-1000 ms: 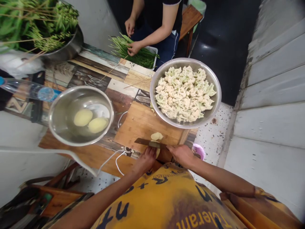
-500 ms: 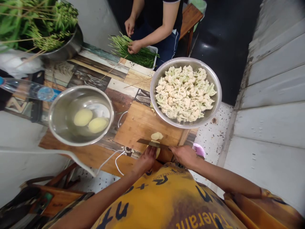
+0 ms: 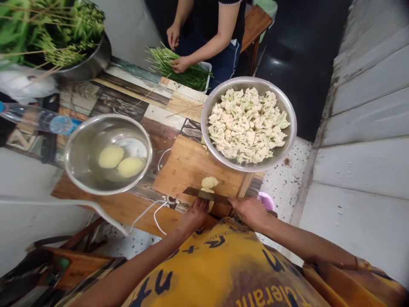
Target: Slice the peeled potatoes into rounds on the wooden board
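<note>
Pinning a peeled potato (image 3: 211, 206) on the wooden cutting board's (image 3: 180, 164) near side, the left hand's (image 3: 197, 213) fingers bunch close, presumably for steadiness; the right hand (image 3: 251, 211) grips a knife (image 3: 220, 198) across it, slices (image 3: 209, 182) just beyond. A cauliflower basin (image 3: 290, 136) sits far right, a potato bowl (image 3: 81, 157) left, on a wood-patterned tabletop (image 3: 162, 117); pale wall panels (image 3: 367, 162) stand right.

Pale wall (image 3: 361, 164) right, speckled floor (image 3: 284, 181), wooden bench (image 3: 255, 25).

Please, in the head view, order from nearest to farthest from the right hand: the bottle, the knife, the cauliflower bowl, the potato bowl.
1. Knife, gripped in the right hand
2. Cauliflower bowl, straight ahead
3. Potato bowl, left
4. Bottle, far left
</note>
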`<state>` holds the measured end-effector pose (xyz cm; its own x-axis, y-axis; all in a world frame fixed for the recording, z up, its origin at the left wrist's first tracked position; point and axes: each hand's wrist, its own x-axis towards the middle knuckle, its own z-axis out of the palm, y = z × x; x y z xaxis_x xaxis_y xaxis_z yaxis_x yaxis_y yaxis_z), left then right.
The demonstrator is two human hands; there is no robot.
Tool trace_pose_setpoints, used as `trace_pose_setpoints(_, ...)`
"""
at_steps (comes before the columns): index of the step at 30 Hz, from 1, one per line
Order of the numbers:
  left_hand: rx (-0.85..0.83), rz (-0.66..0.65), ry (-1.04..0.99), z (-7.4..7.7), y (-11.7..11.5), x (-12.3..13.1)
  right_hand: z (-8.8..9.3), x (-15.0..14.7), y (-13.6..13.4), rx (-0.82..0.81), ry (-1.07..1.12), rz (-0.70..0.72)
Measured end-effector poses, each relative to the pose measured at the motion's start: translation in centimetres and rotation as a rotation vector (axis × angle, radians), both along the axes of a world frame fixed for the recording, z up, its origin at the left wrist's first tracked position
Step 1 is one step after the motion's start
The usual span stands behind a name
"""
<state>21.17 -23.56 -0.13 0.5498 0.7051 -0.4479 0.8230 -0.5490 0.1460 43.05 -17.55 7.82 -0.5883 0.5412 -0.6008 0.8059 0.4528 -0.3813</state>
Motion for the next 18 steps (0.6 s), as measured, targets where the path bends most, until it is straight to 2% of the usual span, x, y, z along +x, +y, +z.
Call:
trace_pose_setpoints(5, 0.015, -0.021, 0.010, -0.5, -0.2, -0.2, -0.2, 0.2, 0.2, -0.015, -0.049, 0.004)
trace_pose_setpoints(9, 0.040, -0.030, -0.006, -1.0, -0.4, -0.4, -1.7, -0.8, 0.5, -0.004, -0.042, 0.010)
trace_pose_setpoints(14, 0.149, -0.027, -0.051, -1.1, -0.4, -0.4, -3.6, -2.8, 1.2, -0.037, -0.077, -0.004)
trace_pose_setpoints(18, 0.133, -0.032, -0.043, -0.6, -0.3, -0.2, -3.0, -2.4, 0.7, -0.006, -0.017, -0.025)
